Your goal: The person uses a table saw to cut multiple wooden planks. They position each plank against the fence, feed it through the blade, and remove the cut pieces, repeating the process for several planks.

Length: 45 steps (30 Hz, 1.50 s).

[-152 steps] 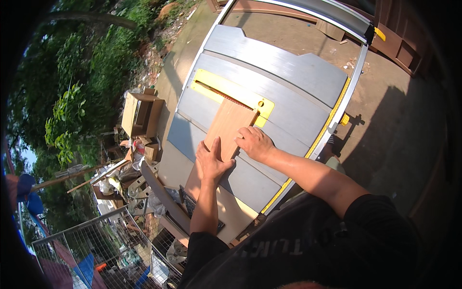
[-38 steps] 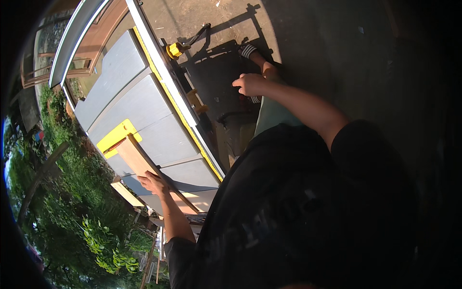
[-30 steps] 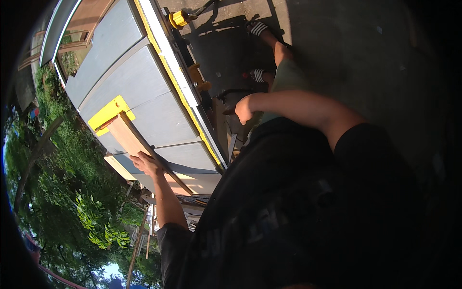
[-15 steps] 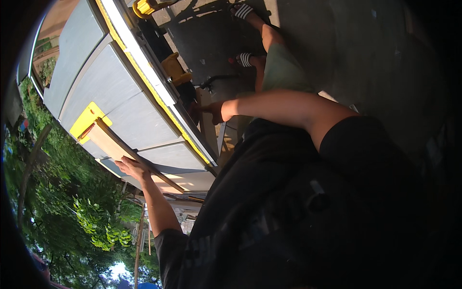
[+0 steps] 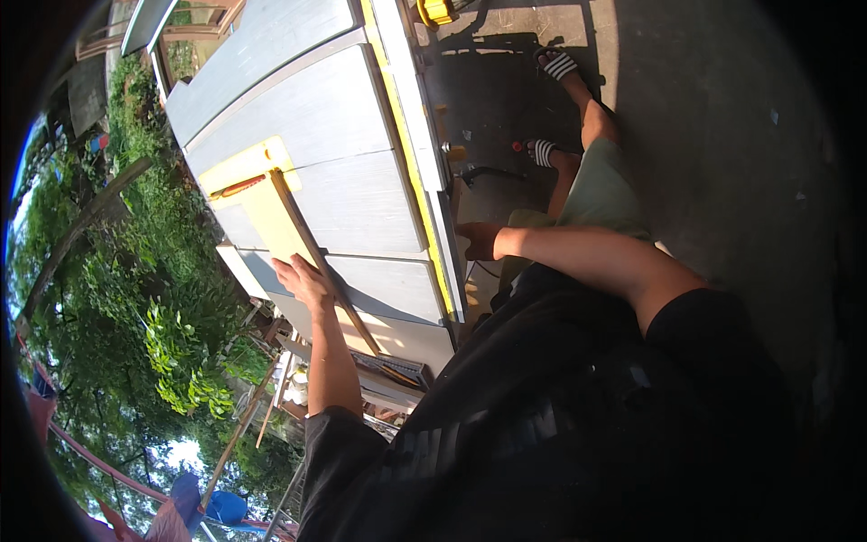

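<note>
From where I stand, I judge that the wooden board [image 5: 271,212] could twist or slide, because only the left hand [image 5: 309,285] rests on it; the right hand [image 5: 483,239] is at about half past two from it, low in the shade beside the edge of the grey counter [image 5: 361,194]. If a blade turns in the slot [image 5: 237,188] of the yellow plate [image 5: 282,152], the board may be thrown back; I cannot tell if anything moves there. The board lies under the left grip: its far end at eleven o'clock, close to the slot, the other at five. This grip is slightly spread, but whether it pinches I cannot tell; the right grip is too dark to judge
</note>
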Motion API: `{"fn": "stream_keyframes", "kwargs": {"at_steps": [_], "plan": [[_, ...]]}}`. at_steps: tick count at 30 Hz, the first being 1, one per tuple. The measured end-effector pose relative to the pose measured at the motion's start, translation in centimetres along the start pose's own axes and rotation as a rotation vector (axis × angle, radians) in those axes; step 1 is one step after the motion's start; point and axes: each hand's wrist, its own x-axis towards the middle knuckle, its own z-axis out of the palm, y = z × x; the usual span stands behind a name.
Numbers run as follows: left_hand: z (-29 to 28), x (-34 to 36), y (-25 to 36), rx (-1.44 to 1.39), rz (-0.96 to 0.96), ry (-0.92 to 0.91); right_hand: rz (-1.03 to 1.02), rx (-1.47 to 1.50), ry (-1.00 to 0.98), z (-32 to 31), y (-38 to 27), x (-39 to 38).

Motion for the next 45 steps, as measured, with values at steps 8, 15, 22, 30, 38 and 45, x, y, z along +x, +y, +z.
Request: {"fn": "stream_keyframes", "kwargs": {"at_steps": [8,15,22,30,38,45], "plan": [[-0.6,-0.7,2.7,0.006,-0.162,-0.020,-0.118,-0.211,-0.020,1.7,3.5,2.4],[-0.9,-0.7,3.6,0.031,-0.236,-0.032,-0.174,0.163,-0.076,0.8,3.3,1.8],[-1.7,-1.1,5.0,-0.011,-0.260,-0.022,0.297,-0.798,-0.463,-9.7,-11.2,-8.1],[-2.3,-1.2,3.5,-0.064,-0.185,-0.119,-0.632,-0.729,-0.066,-6.6,-32.6,-4.0],[-0.4,-1.8,1.5,-0.035,-0.098,-0.110,-0.830,-1.201,0.153,-0.1,-31.2,15.0],[-2.2,-1.9,3.5,-0.018,-0.105,-0.107,-0.638,-1.285,-0.002,-1.1,-32.1,15.9]]}}
